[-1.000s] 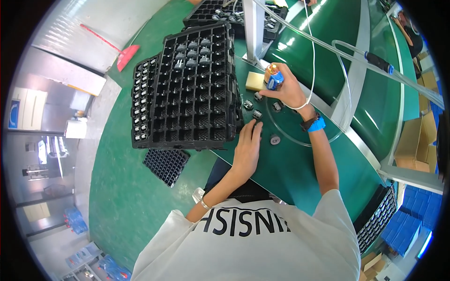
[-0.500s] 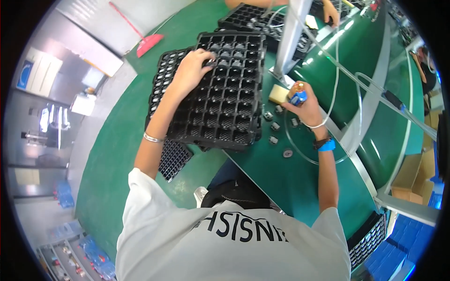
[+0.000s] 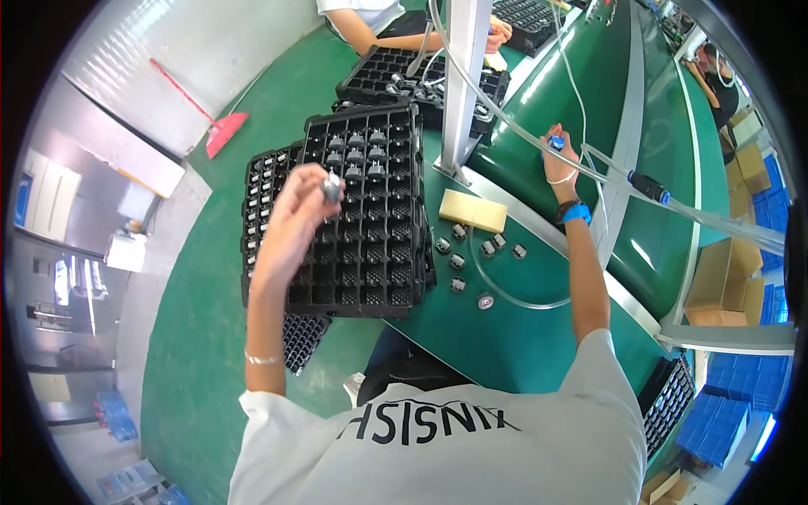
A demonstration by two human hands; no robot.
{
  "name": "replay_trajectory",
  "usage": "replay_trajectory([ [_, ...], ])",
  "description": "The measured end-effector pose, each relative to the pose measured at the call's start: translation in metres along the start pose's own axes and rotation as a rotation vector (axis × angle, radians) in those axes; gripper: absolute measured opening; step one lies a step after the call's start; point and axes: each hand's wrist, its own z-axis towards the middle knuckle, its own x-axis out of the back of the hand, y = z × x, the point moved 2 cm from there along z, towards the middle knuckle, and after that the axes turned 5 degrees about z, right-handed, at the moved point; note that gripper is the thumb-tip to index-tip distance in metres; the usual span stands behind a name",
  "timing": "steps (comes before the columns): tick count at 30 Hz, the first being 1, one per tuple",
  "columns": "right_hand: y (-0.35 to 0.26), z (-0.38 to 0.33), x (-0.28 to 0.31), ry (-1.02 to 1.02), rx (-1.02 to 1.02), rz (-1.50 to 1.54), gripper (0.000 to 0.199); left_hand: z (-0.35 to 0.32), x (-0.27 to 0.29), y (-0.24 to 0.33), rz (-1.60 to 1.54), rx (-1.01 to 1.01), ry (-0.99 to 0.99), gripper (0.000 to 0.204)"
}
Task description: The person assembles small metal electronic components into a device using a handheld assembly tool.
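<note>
Over the left side of a black compartment tray (image 3: 370,276), my left hand (image 3: 290,217) pinches a small silvery metal part (image 3: 331,187) between its fingertips. Similar metal parts (image 3: 355,155) sit in the tray's far compartments, while the nearer ones hold none. My right hand (image 3: 562,164) reaches out over the green belt, its fingers closed round a small blue piece (image 3: 556,142); its exact kind is unclear. A pale yellow foam block (image 3: 473,210) lies on the green bench between my hands. Several loose metal parts (image 3: 457,262) are scattered just in front of it.
A metal post (image 3: 461,93) rises behind the foam block, with clear tubing (image 3: 522,300) looping over the bench. Another filled tray (image 3: 263,189) lies under the first one's left side. Across the bench, a co-worker's arm (image 3: 404,40) is beside another tray (image 3: 379,74).
My left hand has lifted off the tray with a metal part showing in its fingers. My right hand has moved away from the foam block, outward over the belt, with the blue piece.
</note>
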Motion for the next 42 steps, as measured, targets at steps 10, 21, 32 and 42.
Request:
replay_trajectory([
  [10,-0.034,-0.007,0.021,0.069,0.253,0.336,0.022,-0.061,-0.077,-0.029,-0.204,-0.091,-0.045,0.03],
  [21,-0.244,-0.119,0.092,-0.945,-0.892,1.53,0.037,-0.052,-0.098,-0.028,-0.247,-0.249,-0.146,0.024],
  [32,-0.242,-0.129,0.098,-0.924,-0.918,1.482,0.037,-0.059,-0.099,-0.028,-0.131,-0.323,-0.083,0.023],
  [42,-0.236,-0.128,0.099,-0.981,-0.831,1.381,0.038,-0.058,-0.103,-0.032,-0.025,-0.329,-0.081,0.027],
])
